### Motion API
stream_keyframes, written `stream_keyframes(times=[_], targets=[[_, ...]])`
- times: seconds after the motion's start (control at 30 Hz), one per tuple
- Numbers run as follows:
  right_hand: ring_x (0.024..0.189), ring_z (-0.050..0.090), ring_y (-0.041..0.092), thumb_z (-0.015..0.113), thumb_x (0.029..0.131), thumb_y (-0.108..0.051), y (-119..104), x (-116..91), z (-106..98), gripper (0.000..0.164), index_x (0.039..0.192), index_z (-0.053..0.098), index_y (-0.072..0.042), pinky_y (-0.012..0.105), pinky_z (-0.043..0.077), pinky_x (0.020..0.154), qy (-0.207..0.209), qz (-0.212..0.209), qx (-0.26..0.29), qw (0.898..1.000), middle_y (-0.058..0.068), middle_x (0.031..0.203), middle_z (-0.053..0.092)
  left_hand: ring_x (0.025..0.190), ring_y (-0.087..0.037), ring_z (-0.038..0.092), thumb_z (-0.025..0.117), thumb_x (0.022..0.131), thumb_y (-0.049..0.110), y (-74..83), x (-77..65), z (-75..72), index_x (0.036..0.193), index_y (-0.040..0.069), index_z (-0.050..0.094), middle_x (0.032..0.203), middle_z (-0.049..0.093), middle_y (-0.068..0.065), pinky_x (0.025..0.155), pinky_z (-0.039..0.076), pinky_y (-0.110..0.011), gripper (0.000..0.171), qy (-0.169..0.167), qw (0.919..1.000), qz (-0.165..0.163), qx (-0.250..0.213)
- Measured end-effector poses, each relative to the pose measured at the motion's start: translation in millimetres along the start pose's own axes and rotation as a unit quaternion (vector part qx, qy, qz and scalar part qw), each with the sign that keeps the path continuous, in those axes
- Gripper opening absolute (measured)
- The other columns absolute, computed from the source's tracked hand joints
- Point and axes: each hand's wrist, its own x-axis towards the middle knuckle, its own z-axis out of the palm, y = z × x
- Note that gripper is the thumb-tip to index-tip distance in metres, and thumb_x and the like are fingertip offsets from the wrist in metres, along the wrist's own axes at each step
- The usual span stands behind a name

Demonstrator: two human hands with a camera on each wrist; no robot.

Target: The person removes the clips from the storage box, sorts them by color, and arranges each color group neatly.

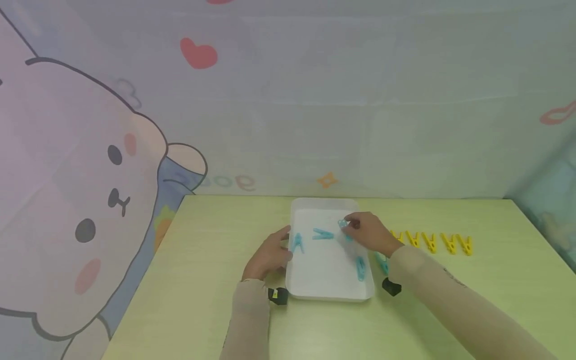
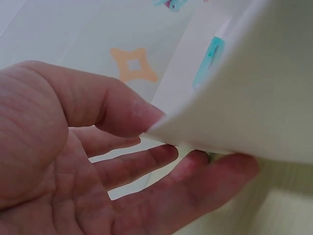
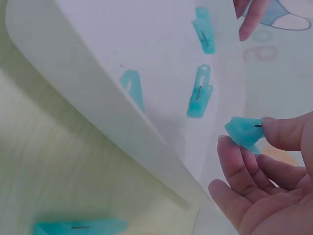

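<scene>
Left hand (image 1: 268, 256) loosely spread against tray (image 1: 326, 270) at left, right hand (image 1: 371, 232) pinching blue clip (image 3: 241, 129), likely placing; next wants release

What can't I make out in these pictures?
Head view: parts of the held clip and leftmost yellow clip, behind the right hand.
Head view: part of the blue clip on the table, behind the right sleeve.
Left wrist view: most of the inside of the tray, behind its wall.
Right wrist view: most of the left hand, cut off by the top edge.
</scene>
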Motion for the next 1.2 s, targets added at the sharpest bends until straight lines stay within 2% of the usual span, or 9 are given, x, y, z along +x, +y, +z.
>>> stream_keyframes(times=[0.23, 0.43, 0.7, 1.2], targets=[[0.095, 0.056, 0.023, 0.056, 0.088, -0.030, 5.5, -10.2, -13.8, 0.046, 0.122, 0.053, 0.001, 0.038, 0.046, 0.079, 0.003, 0.020, 0.038, 0.999, 0.011, 0.109, 0.059, 0.093, -0.024, 0.055, 0.051, 0.073, -0.005, 0.7, -0.1, 0.5, 0.144, 0.014, 0.026, 0.138, 0.038, -0.010, 0.065, 0.049, -0.035, 0.077, 0.000, 1.0000, 0.006, -0.008], [0.097, 0.055, 0.024, 0.055, 0.089, -0.033, 15.9, -20.2, -25.2, 0.048, 0.123, 0.052, 0.001, 0.040, 0.045, 0.081, 0.017, 0.024, 0.032, 0.999, 0.012, 0.110, 0.059, 0.096, -0.026, 0.054, 0.051, 0.073, -0.005, 1.6, -0.5, 0.4, 0.144, 0.014, 0.027, 0.139, 0.037, -0.010, 0.063, 0.050, -0.037, 0.076, 0.002, 0.9999, 0.002, -0.010], [0.104, 0.052, 0.027, 0.053, 0.088, -0.040, 28.8, -40.8, -39.4, 0.053, 0.127, 0.049, -0.003, 0.045, 0.041, 0.085, 0.015, 0.037, 0.049, 0.998, 0.012, 0.117, 0.055, 0.096, -0.024, 0.054, 0.052, 0.074, -0.004, 0.2, 2.0, 1.3, 0.143, 0.014, 0.028, 0.138, 0.039, -0.008, 0.071, 0.048, -0.035, 0.076, 0.011, 0.9998, 0.002, 0.017], [0.095, 0.058, 0.028, 0.051, 0.087, -0.046, 55.4, -71.0, -69.2, 0.059, 0.128, 0.047, -0.003, 0.041, 0.046, 0.077, 0.019, 0.068, 0.054, 0.996, 0.014, 0.113, 0.057, 0.103, -0.026, 0.053, 0.052, 0.071, -0.005, 4.4, -0.3, -0.2, 0.144, 0.013, 0.026, 0.139, 0.037, -0.010, 0.080, 0.045, -0.039, 0.079, 0.004, 0.9997, 0.003, 0.022]])
